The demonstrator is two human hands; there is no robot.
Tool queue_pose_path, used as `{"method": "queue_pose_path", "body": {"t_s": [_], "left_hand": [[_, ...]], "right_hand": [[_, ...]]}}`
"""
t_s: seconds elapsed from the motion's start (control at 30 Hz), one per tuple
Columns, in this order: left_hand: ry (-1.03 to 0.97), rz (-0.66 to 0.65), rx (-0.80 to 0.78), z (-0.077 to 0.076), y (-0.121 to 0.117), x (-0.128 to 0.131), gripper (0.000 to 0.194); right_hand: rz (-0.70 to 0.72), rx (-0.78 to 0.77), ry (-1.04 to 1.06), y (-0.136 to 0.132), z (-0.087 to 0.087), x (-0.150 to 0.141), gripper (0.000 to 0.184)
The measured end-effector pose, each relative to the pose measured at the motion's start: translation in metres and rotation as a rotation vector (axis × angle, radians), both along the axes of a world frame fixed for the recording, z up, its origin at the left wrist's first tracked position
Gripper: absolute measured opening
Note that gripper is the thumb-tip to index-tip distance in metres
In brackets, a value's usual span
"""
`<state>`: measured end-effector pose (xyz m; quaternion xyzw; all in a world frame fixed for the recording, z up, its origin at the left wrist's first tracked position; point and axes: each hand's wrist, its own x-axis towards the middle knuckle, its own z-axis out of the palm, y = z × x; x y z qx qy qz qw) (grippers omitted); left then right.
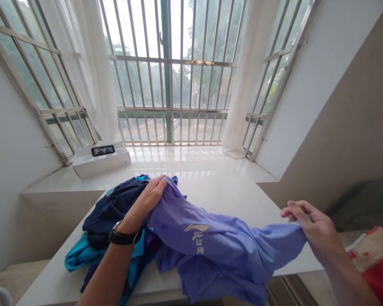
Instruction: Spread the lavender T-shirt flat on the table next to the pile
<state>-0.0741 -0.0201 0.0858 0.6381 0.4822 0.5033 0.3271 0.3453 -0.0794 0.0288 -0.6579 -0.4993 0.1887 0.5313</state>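
Observation:
A lavender T-shirt with a pale printed logo and lettering is stretched sideways between my two hands above the white table. My left hand, with a black-strapped watch on its wrist, is closed on the shirt's upper left part. At the far right, my right hand pinches the other end of the shirt, its fingers curled. The shirt's lower folds hang over the table's front edge. Under and beside my left forearm lies a heap of clothes in navy, turquoise and purple, partly hidden by the arm.
The white table meets a glossy window sill. On the sill at left stands a white box with a black phone-like object on top. Barred windows and white curtains rise behind. A paper bag sits at the right.

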Motion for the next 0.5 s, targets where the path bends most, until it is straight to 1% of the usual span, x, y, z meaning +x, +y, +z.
{"method": "queue_pose_path", "body": {"t_s": [0.07, 0.1, 0.17, 0.2, 0.27, 0.3, 0.33, 0.4, 0.43, 0.5], "left_hand": [[0.032, -0.06, -0.011, 0.003, -0.005, 0.005, 0.025], [0.037, -0.081, -0.013, 0.003, -0.008, 0.008, 0.027], [0.025, -0.095, -0.005, 0.0, -0.016, 0.015, 0.029], [0.014, -0.093, -0.001, -0.001, -0.021, 0.017, 0.029], [-0.014, -0.073, 0.007, -0.005, -0.035, 0.018, 0.028], [-0.027, -0.059, 0.011, -0.005, -0.043, 0.017, 0.027], [-0.036, -0.044, 0.012, -0.005, -0.052, 0.014, 0.026], [-0.046, -0.017, 0.008, -0.004, -0.068, 0.008, 0.026], [-0.049, -0.007, 0.002, -0.002, -0.075, 0.003, 0.027], [-0.064, 0.018, -0.01, 0.001, -0.086, -0.006, 0.026]], "right_hand": [[0.103, -0.098, -0.207, 0.011, -0.013, -0.013, 0.043], [0.18, -0.155, -0.305, 0.015, -0.022, -0.025, 0.043], [0.365, -0.185, -0.52, 0.016, -0.041, -0.054, 0.044], [0.481, -0.194, -0.563, 0.014, -0.049, -0.071, 0.048], [0.707, -0.275, -0.511, 0.009, -0.061, -0.102, 0.063], [0.783, -0.311, -0.476, 0.007, -0.064, -0.115, 0.067], [0.829, -0.337, -0.441, 0.005, -0.065, -0.125, 0.071], [0.874, -0.34, -0.38, 0.003, -0.063, -0.138, 0.072], [0.893, -0.325, -0.348, 0.003, -0.06, -0.14, 0.071], [0.947, -0.307, -0.276, 0.004, -0.053, -0.14, 0.061]]}}
